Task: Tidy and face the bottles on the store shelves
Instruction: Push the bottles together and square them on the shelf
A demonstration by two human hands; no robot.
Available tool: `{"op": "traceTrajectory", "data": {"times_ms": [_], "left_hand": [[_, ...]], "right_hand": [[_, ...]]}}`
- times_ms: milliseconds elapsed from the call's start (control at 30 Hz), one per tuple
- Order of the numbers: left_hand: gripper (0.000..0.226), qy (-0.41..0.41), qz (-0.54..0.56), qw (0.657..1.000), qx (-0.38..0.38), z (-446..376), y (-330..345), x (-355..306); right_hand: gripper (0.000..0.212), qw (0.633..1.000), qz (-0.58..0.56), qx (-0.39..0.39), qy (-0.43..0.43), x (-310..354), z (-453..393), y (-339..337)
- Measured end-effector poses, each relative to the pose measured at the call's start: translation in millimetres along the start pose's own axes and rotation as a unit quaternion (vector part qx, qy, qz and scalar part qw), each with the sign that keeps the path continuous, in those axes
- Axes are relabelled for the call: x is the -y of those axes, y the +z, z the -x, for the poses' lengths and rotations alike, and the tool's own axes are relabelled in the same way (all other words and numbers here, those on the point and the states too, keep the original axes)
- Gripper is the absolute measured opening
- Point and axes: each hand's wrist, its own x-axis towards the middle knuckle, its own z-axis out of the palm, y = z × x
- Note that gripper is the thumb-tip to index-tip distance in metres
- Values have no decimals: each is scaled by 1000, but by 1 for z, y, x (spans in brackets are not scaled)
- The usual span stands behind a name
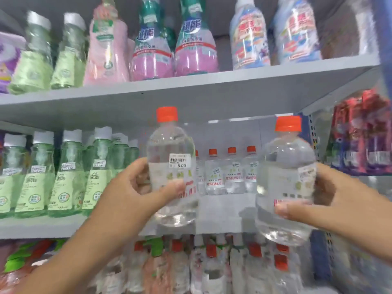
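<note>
My left hand [137, 185] grips a clear bottle with an orange cap [169, 149], held upright in front of the middle shelf, its white price sticker facing me. My right hand [331, 198] grips a second clear orange-capped bottle [284, 177], tilted slightly, to the right and a little nearer. Behind them, a row of the same clear bottles [224, 172] stands at the back of the middle shelf [220, 206], with bare shelf in front of the row.
Green bottles with white caps [70, 175] fill the left of the middle shelf. Pink, green and blue bottles [195, 39] stand on the upper shelf [191, 88]. Red-capped bottles [212, 268] crowd the shelf below. Red packets [364, 132] hang at right beside a blue upright.
</note>
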Motion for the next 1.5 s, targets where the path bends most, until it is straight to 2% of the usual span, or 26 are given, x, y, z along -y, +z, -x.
{"op": "traceTrajectory", "data": {"times_ms": [33, 133, 333, 433, 567, 767, 833, 933, 1067, 1233, 1333, 1500], "left_hand": [[49, 6, -16, 1000, -12, -16, -3, 2], [40, -28, -52, 998, -36, -63, -11, 19], [34, -140, -93, 986, 22, -117, -21, 85], [44, -189, -77, 977, 64, -136, -24, 118], [43, -229, -18, 969, 86, -159, -27, 148], [32, -271, -87, 951, 120, -198, -25, 160], [33, -264, -102, 953, 110, -201, -19, 167], [57, -252, -90, 961, 72, -195, -13, 178], [46, -226, -126, 965, 27, -196, -15, 186], [41, -203, -162, 965, 28, -196, -17, 196], [43, -205, -154, 966, 23, -195, -17, 193], [42, -214, -148, 965, 19, -195, -15, 194]], "right_hand": [[64, 1000, 25, 2, 4, 16, -11, 2], [64, 999, 31, 11, 28, 12, -50, 4], [35, 992, 25, 98, 81, -6, -109, 63], [28, 984, 44, 148, 83, -21, -136, 99], [27, 969, 83, 214, 95, -20, -176, 138], [47, 943, 153, 261, 140, -29, -238, 190], [41, 948, 137, 257, 129, -37, -248, 209], [30, 971, 109, 197, 85, -48, -243, 232], [9, 978, 111, 166, 60, -54, -239, 240], [17, 980, 88, 158, 79, -56, -238, 241], [47, 983, 88, 128, 95, -61, -239, 244], [59, 986, 113, 97, 80, -63, -234, 249]]}}
